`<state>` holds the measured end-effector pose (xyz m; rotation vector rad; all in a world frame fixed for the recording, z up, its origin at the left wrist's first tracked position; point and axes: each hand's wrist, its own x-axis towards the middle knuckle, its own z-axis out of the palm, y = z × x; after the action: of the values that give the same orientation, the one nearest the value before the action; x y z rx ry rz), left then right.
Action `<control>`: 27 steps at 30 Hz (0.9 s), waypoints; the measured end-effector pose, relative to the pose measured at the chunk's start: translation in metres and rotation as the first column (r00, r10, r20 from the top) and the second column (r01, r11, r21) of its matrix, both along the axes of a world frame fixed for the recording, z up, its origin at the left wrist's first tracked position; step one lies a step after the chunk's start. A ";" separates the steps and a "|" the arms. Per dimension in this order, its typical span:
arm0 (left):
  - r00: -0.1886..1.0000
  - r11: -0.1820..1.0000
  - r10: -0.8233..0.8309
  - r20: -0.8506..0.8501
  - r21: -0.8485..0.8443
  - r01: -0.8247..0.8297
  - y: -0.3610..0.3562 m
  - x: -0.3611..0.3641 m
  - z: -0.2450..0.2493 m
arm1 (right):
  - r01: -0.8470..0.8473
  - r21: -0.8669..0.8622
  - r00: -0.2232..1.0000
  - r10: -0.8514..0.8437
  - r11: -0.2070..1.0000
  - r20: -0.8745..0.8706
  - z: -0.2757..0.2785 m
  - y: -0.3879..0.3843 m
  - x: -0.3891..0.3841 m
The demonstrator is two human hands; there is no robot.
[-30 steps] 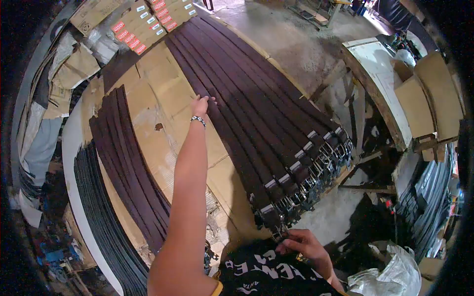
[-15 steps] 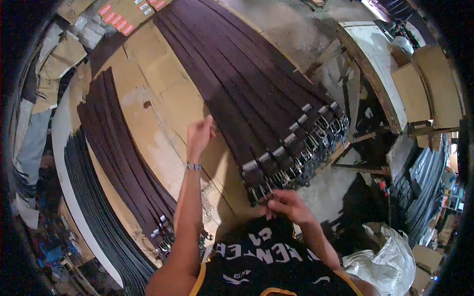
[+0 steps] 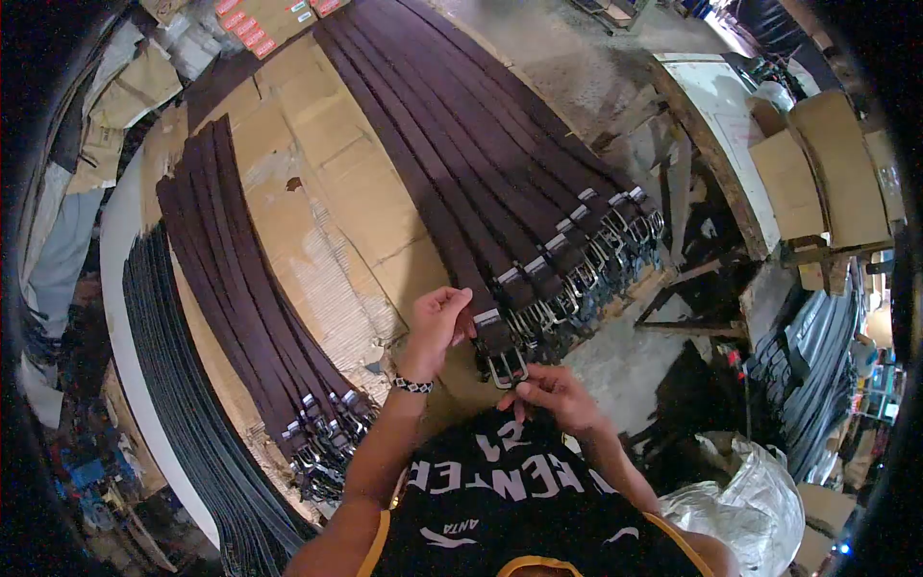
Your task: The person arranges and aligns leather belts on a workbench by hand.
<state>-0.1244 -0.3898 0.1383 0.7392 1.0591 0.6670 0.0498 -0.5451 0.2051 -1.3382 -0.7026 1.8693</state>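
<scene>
A wide row of dark brown belts lies on a cardboard-covered table, with metal buckles at the near end. My left hand pinches the edge of the nearest belt, just above its metal keeper. That belt's silver buckle is held by the fingers of my right hand, low in front of my chest. The other buckles lie close together to the right of it.
A smaller bundle of brown belts and a stack of black straps lie at the left. Cardboard boxes stand at the far end. A white sack sits at lower right, and a white-topped table at right.
My left hand has moved down and right and has taken hold of the nearest belt's edge. The buckle in my right hand now shows more fully, pulled slightly out from the row.
</scene>
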 end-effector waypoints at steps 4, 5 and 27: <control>0.998 0.998 -0.018 -0.066 0.058 0.022 -0.004 0.001 -0.006 | 0.016 -0.025 1.000 -0.016 1.000 0.010 0.004 -0.004 -0.004; 0.996 0.997 -0.034 -0.077 0.073 0.040 -0.002 0.001 -0.006 | 0.013 -0.015 0.999 -0.012 1.000 0.032 -0.003 -0.005 -0.003; 0.932 0.972 0.020 -0.361 0.226 0.067 0.029 0.014 -0.042 | -0.129 0.269 0.472 -0.179 0.954 0.863 -0.048 -0.005 -0.010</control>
<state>-0.1101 -0.3612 0.0959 1.1103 1.3183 0.6564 0.0397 -0.5504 0.1566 -2.0682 -1.4042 0.8153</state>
